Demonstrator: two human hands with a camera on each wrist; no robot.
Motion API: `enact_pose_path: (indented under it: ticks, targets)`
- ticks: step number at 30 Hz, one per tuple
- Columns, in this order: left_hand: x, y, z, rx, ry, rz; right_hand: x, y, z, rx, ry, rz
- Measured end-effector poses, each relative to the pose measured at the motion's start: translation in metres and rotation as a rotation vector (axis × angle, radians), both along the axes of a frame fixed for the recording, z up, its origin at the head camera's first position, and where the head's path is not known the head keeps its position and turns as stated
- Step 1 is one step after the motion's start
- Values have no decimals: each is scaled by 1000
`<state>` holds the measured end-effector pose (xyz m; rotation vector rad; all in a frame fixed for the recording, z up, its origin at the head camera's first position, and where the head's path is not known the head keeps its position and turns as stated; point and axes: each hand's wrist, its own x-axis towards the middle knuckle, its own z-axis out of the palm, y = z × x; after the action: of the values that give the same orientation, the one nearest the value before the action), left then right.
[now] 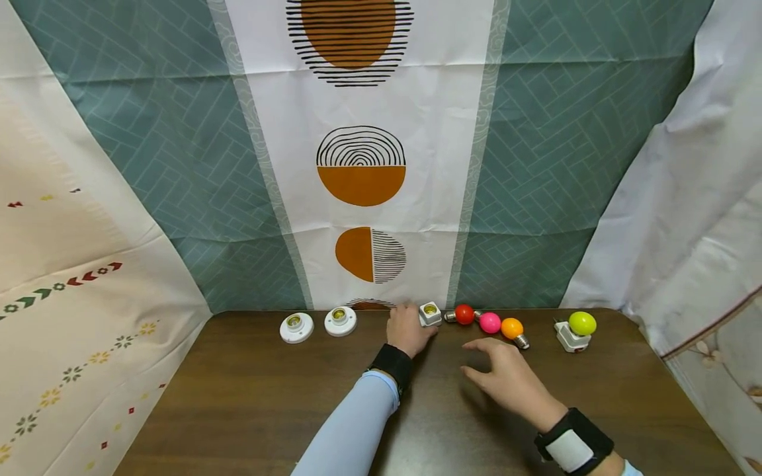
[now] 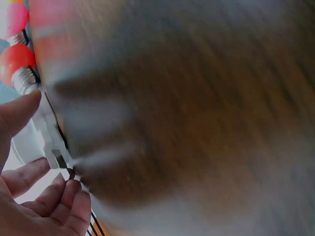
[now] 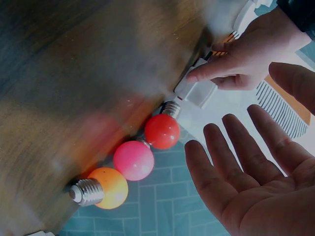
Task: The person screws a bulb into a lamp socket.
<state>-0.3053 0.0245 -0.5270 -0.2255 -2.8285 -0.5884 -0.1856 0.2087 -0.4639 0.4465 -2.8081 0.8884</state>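
My left hand [image 1: 409, 332] holds a square white lamp socket [image 1: 430, 315] near the table's back edge, thumb on one side and fingers on the other. In the left wrist view the thumb [image 2: 22, 112] lies along the socket and the other fingers curl below it. My right hand [image 1: 507, 375] hovers over the table with fingers spread and nothing in it. Beyond that hand lie a red light bulb [image 1: 465, 314], a pink bulb [image 1: 490, 322] and an orange bulb [image 1: 512, 328] in a row. The red one is closest to the held socket.
Two round white lamp sockets [image 1: 296, 328] stand at the back left. At the far right a yellow-green bulb [image 1: 582, 323] sits in another white square socket [image 1: 571, 340]. A patterned cloth [image 1: 369, 211] hangs behind the brown table [image 1: 250, 396].
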Motion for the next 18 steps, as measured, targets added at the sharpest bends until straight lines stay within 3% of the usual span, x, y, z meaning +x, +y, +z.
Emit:
enact_pose_path:
  ticks: [4, 8, 14, 18]
  targets:
    - [1, -4, 0, -15, 30, 0, 0, -1, 4, 9, 10, -3]
    - [6, -11, 6, 36, 32, -41, 0, 3, 8, 17, 20, -19]
    - [14, -26, 7, 165, -91, -97, -2, 11, 12, 11, 39, -42]
    - [24, -37, 11, 216, -120, -107, -3, 16, 15, 4, 52, -65]
